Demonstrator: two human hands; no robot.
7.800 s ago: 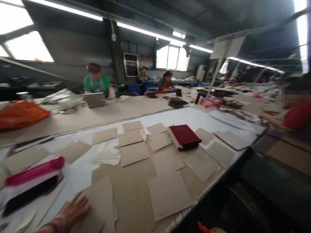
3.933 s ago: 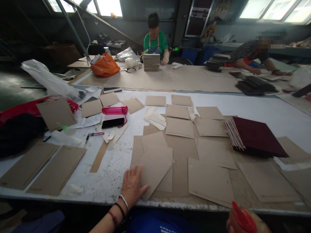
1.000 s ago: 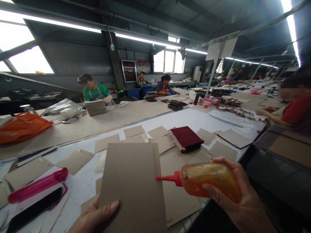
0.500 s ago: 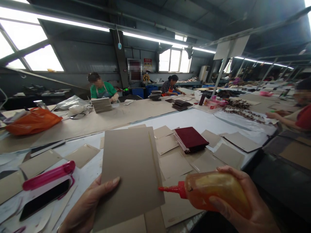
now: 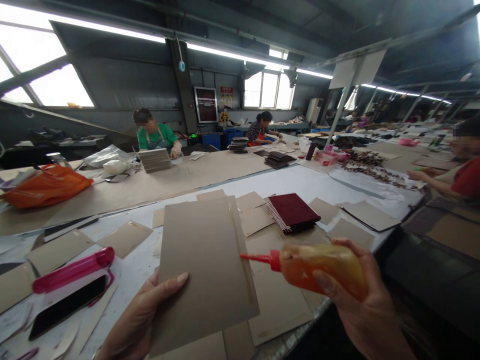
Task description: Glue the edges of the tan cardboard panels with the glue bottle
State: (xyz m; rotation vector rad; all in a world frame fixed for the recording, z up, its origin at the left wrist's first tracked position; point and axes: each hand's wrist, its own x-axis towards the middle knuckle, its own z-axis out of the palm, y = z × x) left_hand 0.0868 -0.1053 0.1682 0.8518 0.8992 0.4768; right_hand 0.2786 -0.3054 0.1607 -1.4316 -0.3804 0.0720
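My left hand (image 5: 140,317) grips a brown cardboard sheet (image 5: 206,265) by its lower left corner, thumb on top, and holds it raised above the table. My right hand (image 5: 362,310) is closed round an orange glue bottle (image 5: 322,267) lying sideways. Its red nozzle (image 5: 258,258) touches the sheet near the right edge, beside a thin glue line running up that edge.
Several cardboard pieces (image 5: 262,220) and a stack of dark red covers (image 5: 294,212) lie on the white table (image 5: 307,182). At left are a pink bottle (image 5: 71,270) and a black phone (image 5: 67,307). Other people work behind and at right.
The bottle's nozzle has shifted up a little along the sheet's right edge, and the glue line is longer. The sheet stays in my left hand.
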